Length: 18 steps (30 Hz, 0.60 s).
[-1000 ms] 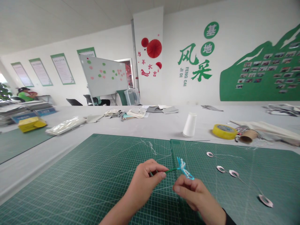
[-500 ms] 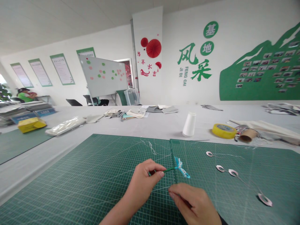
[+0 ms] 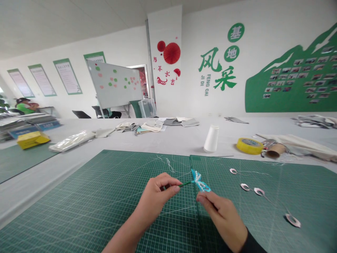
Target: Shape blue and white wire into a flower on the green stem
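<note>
My left hand [image 3: 163, 189] pinches the thin green stem [image 3: 185, 184] of a small craft flower between thumb and fingertips. The flower [image 3: 198, 180] has bright blue loops lined with white, pearl-like beads, and its head points to the right. Just below and right of it, my right hand [image 3: 219, 212] is closed in a pinch. The knuckle side of those fingers meets or overlaps the lowest blue loop; I cannot tell whether they grip it or something too fine to see. Both hands are above the green cutting mats [image 3: 126, 196].
Several pale oval rings [image 3: 259, 191] with threads lie on the right mat. Beyond it stand a white thread cone [image 3: 211, 138], a yellow tape roll [image 3: 249, 146] and a cardboard tube [image 3: 275, 150]. Fabric pieces [image 3: 152, 125] and a yellow box [image 3: 33, 140] are farther left. A person [image 3: 25, 106] sits at far left.
My right hand has moved up to the flower's lower loop. The left hand has shifted slightly up and left with the flower, and the view has turned a little.
</note>
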Each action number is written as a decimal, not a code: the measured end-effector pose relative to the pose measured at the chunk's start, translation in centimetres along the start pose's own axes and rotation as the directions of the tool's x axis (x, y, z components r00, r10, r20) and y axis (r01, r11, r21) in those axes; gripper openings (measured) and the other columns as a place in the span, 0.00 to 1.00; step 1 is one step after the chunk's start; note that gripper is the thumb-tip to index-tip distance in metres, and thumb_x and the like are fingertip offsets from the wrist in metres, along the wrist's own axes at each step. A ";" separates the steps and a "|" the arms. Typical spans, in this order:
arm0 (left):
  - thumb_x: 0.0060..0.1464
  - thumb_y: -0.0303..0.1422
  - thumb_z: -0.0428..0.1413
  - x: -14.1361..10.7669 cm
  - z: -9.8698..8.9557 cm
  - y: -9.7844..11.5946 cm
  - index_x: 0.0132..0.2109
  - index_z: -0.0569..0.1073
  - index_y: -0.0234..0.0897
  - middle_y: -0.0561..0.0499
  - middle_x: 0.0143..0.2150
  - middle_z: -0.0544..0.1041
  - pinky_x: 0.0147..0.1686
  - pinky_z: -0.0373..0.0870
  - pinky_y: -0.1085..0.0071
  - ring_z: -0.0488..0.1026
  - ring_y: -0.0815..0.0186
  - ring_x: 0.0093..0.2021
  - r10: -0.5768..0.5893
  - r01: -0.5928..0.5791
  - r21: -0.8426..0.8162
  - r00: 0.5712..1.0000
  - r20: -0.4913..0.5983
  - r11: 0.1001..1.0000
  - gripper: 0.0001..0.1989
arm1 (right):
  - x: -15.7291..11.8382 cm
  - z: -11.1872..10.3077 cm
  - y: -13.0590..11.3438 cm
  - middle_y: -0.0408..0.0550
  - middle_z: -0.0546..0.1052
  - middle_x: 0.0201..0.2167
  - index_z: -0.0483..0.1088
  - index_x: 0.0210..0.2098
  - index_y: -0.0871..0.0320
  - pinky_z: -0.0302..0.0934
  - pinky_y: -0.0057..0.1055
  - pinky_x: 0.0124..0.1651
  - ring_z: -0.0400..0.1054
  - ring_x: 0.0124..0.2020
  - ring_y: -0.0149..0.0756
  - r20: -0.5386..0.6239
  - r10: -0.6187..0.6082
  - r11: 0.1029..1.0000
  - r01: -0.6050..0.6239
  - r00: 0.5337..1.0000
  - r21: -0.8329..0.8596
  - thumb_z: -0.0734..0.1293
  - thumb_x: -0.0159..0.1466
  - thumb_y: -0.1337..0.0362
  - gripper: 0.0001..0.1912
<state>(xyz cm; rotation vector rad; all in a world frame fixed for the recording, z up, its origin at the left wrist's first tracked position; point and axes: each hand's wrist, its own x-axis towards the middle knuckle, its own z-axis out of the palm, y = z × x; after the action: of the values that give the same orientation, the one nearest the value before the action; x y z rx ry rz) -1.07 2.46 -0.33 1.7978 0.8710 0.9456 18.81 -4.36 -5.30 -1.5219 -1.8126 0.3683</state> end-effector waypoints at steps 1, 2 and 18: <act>0.51 0.29 0.58 0.0 -0.2 0.1 0.34 0.80 0.38 0.52 0.29 0.71 0.32 0.60 0.71 0.66 0.67 0.31 0.007 -0.007 -0.016 1.000 -0.006 1.000 0.05 | 0.3 -0.3 0.6 0.40 0.70 0.21 0.66 0.27 0.55 0.58 0.26 0.27 0.66 0.24 0.33 -0.016 0.023 1.000 -0.024 1.000 -0.013 0.54 0.68 0.56 0.18; 0.51 0.29 0.58 0.0 -0.3 0.3 0.34 0.80 0.38 0.52 0.29 0.71 0.32 0.59 0.71 0.65 0.67 0.31 0.018 -0.018 -0.032 1.000 -0.010 0.999 0.05 | 0.6 -0.5 1.3 0.40 0.70 0.21 0.66 0.27 0.55 0.58 0.25 0.27 0.66 0.24 0.33 -0.031 0.046 0.999 -0.047 0.998 -0.025 0.54 0.67 0.56 0.18; 0.50 0.28 0.58 -0.1 0.5 0.1 0.33 0.80 0.38 0.53 0.28 0.71 0.32 0.60 0.71 0.66 0.67 0.30 -0.011 0.011 -0.012 1.000 -0.006 1.000 0.05 | 0.6 -0.4 1.2 0.52 0.74 0.44 0.72 0.46 0.56 0.62 0.40 0.48 0.67 0.46 0.42 -0.224 0.051 0.995 -0.068 0.973 -0.069 0.55 0.54 0.73 0.24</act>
<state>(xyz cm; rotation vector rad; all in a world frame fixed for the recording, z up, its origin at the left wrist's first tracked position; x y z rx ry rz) -0.68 2.15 -0.41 1.7790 0.8765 0.9473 19.92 -3.58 -5.60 -1.6046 -1.6252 0.1508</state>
